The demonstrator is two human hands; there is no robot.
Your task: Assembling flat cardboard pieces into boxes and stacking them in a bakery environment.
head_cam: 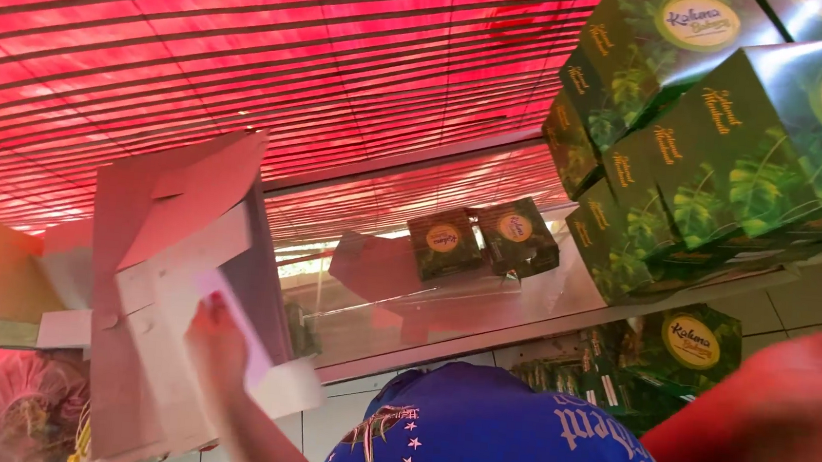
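My left hand [217,335] reaches up to a white cardboard box [168,271] with open flaps at the left and grips the edge of one flap with its fingers. The box is tilted, and its inner side faces me. My right hand [804,389] is a large red-tinted blur at the lower right, close to the camera, and nothing shows in it. My blue printed shirt [492,443] fills the bottom centre.
Green leaf-printed boxes [731,139] are stacked at the upper right on a glass counter [444,312]. Two more green boxes [479,241] show at the counter's middle, others [675,350] below. A red slatted shutter [249,52] fills the background. A pink netted bundle [21,401] lies lower left.
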